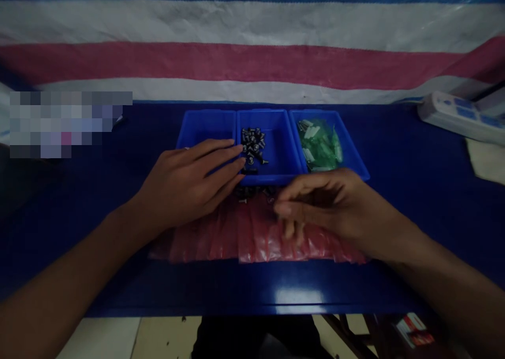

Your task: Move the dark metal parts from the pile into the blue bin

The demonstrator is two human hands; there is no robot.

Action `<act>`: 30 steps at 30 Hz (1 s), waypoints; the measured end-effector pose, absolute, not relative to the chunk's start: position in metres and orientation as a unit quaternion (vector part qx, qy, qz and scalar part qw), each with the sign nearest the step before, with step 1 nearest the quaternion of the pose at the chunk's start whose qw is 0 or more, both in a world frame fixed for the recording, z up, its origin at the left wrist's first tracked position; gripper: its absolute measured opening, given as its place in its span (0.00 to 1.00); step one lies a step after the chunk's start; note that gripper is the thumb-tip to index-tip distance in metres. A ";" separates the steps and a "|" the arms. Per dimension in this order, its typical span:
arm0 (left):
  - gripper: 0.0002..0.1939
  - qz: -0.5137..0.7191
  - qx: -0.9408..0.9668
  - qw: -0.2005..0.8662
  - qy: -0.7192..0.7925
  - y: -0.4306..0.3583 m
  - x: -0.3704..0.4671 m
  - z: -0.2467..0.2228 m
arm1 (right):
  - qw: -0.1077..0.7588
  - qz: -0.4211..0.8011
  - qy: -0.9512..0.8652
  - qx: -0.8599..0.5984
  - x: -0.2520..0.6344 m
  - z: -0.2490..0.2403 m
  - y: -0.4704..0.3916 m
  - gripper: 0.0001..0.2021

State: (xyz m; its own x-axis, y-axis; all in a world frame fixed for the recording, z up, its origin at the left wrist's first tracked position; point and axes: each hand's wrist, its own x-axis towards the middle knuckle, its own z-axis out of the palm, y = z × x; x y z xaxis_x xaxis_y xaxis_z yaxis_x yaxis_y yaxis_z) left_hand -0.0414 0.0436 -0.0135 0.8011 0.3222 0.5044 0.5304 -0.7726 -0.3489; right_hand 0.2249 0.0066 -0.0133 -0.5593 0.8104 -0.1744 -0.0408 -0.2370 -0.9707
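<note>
My left hand [189, 177] lies flat with its fingers stretched out, across the front of the left blue bin [209, 120]. Its fingertips reach the divider beside dark screws [252, 143] in the middle blue bin [272, 179]. More screws [244, 193] lie just in front of that bin. My right hand [327, 206] is above a row of red plastic bags [224, 238], thumb and forefinger pinched together by these loose screws. It is slightly blurred, and whatever it may hold is too small to make out.
The right blue bin [355, 159] holds a green plastic bag [321, 143] with pale pieces. A white power strip [457, 112] is at the far right of the blue table [177, 290]. A striped sheet [252, 64] hangs behind. A blurred-out patch covers the left.
</note>
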 end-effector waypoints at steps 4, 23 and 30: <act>0.09 -0.203 -0.914 0.265 -0.232 0.042 -0.041 -0.013 | 0.462 0.496 -0.617 -0.401 0.219 -0.010 0.001 0.08; 0.07 -0.236 -0.922 0.209 -0.225 0.040 -0.038 -0.014 | 0.179 -0.012 -0.945 -0.275 0.218 -0.034 -0.010 0.11; 0.06 -0.224 -0.925 0.239 -0.193 0.039 -0.038 -0.010 | 0.308 0.229 -0.889 -0.249 0.219 -0.025 -0.008 0.09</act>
State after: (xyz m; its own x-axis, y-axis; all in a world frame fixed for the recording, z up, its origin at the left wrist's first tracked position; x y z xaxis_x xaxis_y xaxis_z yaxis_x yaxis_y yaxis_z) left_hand -0.0380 0.0390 -0.0102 0.8252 0.2497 0.5066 0.4636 -0.8118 -0.3550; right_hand 0.2189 -0.0075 -0.0247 -0.6870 0.5833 0.4334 0.3019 0.7715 -0.5600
